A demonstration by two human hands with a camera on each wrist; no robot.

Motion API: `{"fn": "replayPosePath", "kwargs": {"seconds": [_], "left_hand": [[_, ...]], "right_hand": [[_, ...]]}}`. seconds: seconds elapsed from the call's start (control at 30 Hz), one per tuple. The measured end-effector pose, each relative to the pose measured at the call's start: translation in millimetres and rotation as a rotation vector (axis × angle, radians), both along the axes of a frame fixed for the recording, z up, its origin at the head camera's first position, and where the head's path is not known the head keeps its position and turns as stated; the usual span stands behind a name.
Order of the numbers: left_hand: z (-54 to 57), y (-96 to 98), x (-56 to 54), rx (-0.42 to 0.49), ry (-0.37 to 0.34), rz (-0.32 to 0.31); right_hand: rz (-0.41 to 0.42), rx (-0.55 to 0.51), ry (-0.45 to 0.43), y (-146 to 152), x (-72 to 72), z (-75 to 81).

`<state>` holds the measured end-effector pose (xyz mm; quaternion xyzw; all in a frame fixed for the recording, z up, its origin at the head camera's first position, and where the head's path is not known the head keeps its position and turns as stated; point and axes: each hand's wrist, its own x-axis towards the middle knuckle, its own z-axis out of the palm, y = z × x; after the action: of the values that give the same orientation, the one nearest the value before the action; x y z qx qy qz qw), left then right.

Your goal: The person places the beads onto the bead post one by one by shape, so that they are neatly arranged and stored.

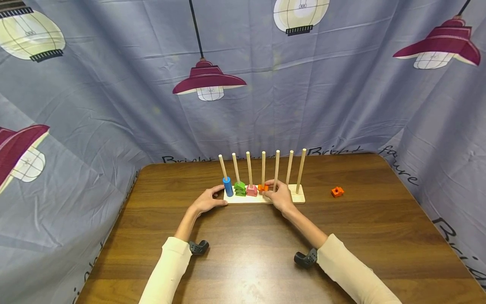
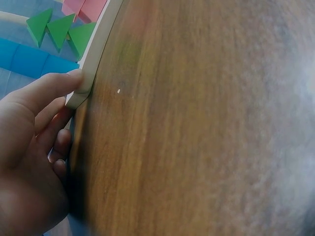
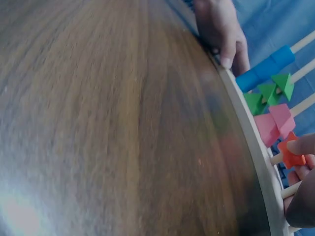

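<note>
A pale wooden peg board (image 1: 243,201) with a row of several upright pegs stands on the table. My left hand (image 1: 206,200) grips its left end, thumb at the front edge and fingers behind. My right hand (image 1: 282,196) pinches an orange star-shaped block (image 3: 291,158) threaded low on the fourth peg, slightly above the base in the right wrist view. Blue cylinders (image 1: 228,187) are stacked on the first peg. Green triangular blocks (image 1: 240,189) fill the bottom of the second, and pink blocks (image 1: 251,191) sit on the third.
Another orange block (image 1: 337,192) lies on the brown wooden table (image 1: 243,261), right of the board. Behind the table hangs a grey-blue curtain (image 1: 258,114) printed with lamps. The pegs right of the orange one stand close around my right hand.
</note>
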<state>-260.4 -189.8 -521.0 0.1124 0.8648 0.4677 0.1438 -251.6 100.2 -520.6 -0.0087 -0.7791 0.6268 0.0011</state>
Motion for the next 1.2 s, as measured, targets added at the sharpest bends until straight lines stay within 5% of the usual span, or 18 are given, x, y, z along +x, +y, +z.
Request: {"fn": "replayPosePath", "kwargs": {"seconds": [0.5, 0.7, 0.83, 1.0, 1.2], "left_hand": [[-0.6, -1.5, -1.0, 0.005, 0.009, 0.001], [-0.8, -0.9, -1.1, 0.001, 0.007, -0.004], [-0.6, 0.1, -1.0, 0.002, 0.004, -0.008], [-0.7, -0.8, -1.5, -0.005, 0.002, -0.001], [-0.2, -0.9, -0.6, -0.009, -0.001, 0.001]], "right_hand": [[0.025, 0.226, 0.1, 4.1, 1.5, -2.3], [0.168, 0.28, 0.091, 26.5, 22.8, 3.4], [0.19, 0.261, 0.128, 56.5, 39.6, 5.6], [0.092, 0.285, 0.22, 105.7, 50.0, 6.7], [-0.137, 0.451, 0.291, 170.2, 52.0, 8.5]]}}
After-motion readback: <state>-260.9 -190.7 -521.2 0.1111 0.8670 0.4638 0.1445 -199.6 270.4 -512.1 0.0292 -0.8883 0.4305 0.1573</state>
